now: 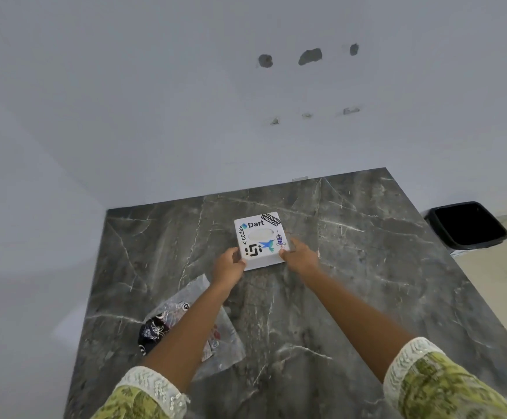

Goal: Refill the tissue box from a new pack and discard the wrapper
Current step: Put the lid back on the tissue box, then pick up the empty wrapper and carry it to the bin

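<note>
A white square tissue box (pixel 259 238) covered in stickers stands on the dark marble table (pixel 367 267), its oval top opening showing white tissue. My left hand (pixel 227 264) grips its near left corner. My right hand (pixel 299 255) grips its near right corner. A clear crumpled plastic wrapper (pixel 216 337) with black print lies flat on the table near the front left, partly hidden under my left forearm.
A black waste bin (pixel 466 225) stands on the floor off the table's right far corner. A white wall with several patched holes rises behind the table. The table's left edge runs along another wall.
</note>
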